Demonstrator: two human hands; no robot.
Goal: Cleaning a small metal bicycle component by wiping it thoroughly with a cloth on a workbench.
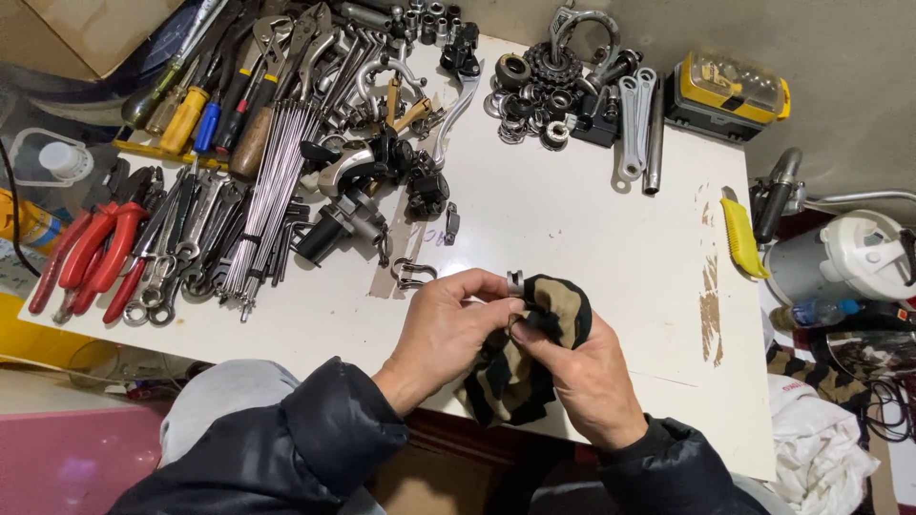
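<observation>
Over the white worktable [572, 238], the left hand [444, 329] pinches a small grey metal part [515, 282] at its fingertips, while the right hand [582, 377] grips a striped black-and-tan rag [534, 348] bunched around that part. The wiping looks underway, not finished. A heap of dark greasy metal components [382, 181] and a bundle of thin steel spokes [272, 191] lie beyond, seemingly uncleaned.
</observation>
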